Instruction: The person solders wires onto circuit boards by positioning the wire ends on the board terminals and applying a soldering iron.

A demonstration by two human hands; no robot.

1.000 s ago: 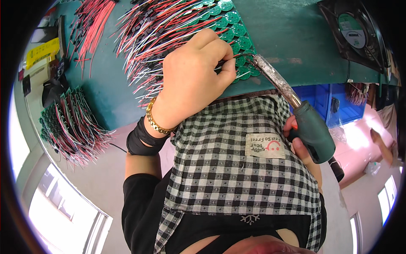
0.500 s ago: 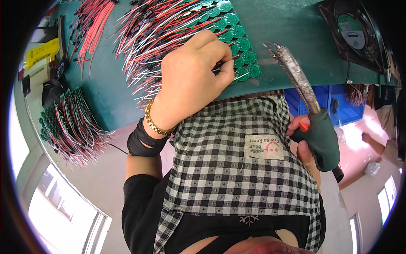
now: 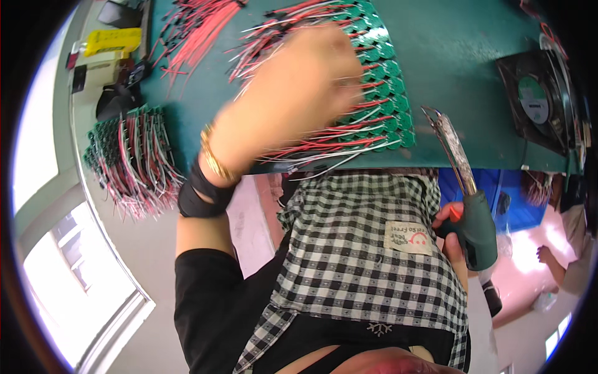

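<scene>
My left hand (image 3: 305, 81), smeared by motion, is over a panel of small round green circuit boards (image 3: 391, 87). Its fingers are too blurred to show whether they hold anything. Red, white and black wires (image 3: 349, 134) run leftward from the boards, and several at the near edge hang over the table's rim. My right hand (image 3: 453, 240) is closed around the green handle of a soldering gun (image 3: 479, 230), a finger by its orange-red trigger. The gun's metal barrel points up and away, its thin tip over the table, right of the panel and apart from it.
Loose red and black wires (image 3: 208, 31) lie at the far left of the green table (image 3: 448, 56). A stack of wired boards (image 3: 131, 162) is at the left. On the right stand a black fan (image 3: 539, 100) and, lower, a blue crate (image 3: 523, 212). Another person's arm (image 3: 554, 265) shows beyond.
My left hand has gone from a pinch near the panel's near rows to a blurred movement farther away, uncovering near-edge wires. The view has shifted; my right hand still grips the soldering gun.
</scene>
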